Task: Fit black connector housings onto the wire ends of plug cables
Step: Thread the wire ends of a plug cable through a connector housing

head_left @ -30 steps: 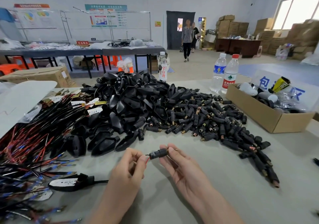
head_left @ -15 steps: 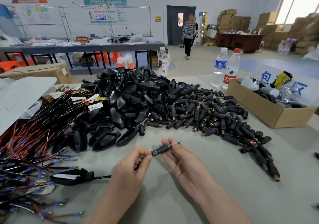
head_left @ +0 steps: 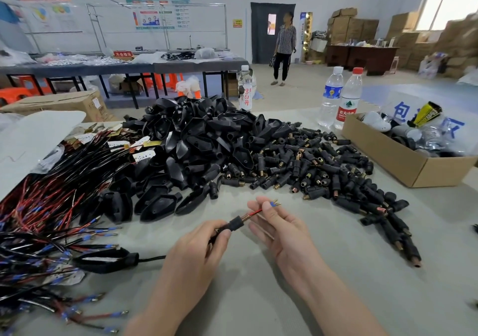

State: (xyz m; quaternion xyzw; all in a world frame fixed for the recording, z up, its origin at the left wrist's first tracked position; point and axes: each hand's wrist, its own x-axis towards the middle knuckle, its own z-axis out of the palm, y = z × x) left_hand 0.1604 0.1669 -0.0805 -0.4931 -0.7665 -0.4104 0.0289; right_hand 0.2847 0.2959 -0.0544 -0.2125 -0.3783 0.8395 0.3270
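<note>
The left hand point(head_left: 196, 255) has a grip on a small black cap point(head_left: 234, 224); the right hand point(head_left: 283, 228) pinches its red wire point(head_left: 255, 212).

Factory assembly hall: connector pile point(head_left: 297, 159) on worktable point(head_left: 258, 297), stacked cartons point(head_left: 354, 28), wall charts point(head_left: 155, 12).

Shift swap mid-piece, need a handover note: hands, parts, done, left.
Left hand pinches a black housing threaded on the cable.
Right hand pinches the red wire near its blue-sleeved terminal, which pokes out past the housing.
Loose housings are piled centre-right on the table; unfitted cables are bundled at left.
Done: housing is on the wire.
Left: probably seat it, then work through the bundle.
</note>
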